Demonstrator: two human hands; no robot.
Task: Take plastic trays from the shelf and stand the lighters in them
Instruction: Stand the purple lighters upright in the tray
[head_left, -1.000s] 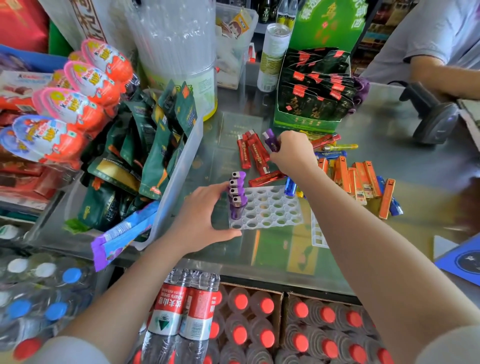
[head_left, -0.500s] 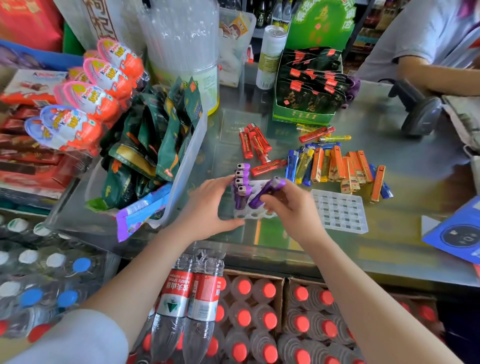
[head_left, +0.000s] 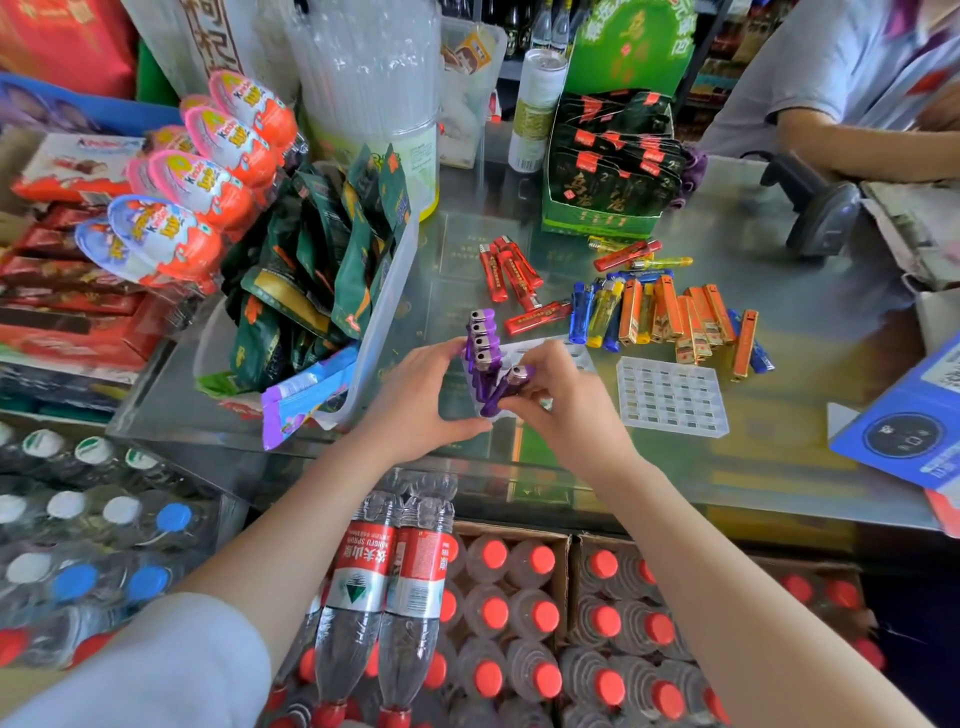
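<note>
A white plastic tray with round holes (head_left: 574, 349) lies on the glass counter, mostly hidden under my hands. Several purple lighters (head_left: 483, 338) stand in a row along its left edge. My left hand (head_left: 421, 400) grips the tray's left side. My right hand (head_left: 561, 395) holds one more purple lighter (head_left: 506, 391), tilted, its base down at the tray's near left part. A second, bare tray (head_left: 671, 396) lies to the right. Loose red lighters (head_left: 511, 275) and orange, blue and yellow lighters (head_left: 675, 317) lie beyond the trays.
A clear bin of green snack packets (head_left: 332, 270) stands left of the tray. A green display box (head_left: 608, 171) and a barcode scanner (head_left: 821, 213) sit at the back, beside another person's arm (head_left: 872, 150). A blue box (head_left: 909, 426) is at the right. Bottled water crates stand below the counter.
My right hand picked a purple lighter from the loose pile, carried it back to the tray, and now lowers it, tilted, beside the standing row. My left hand stayed on the tray.
</note>
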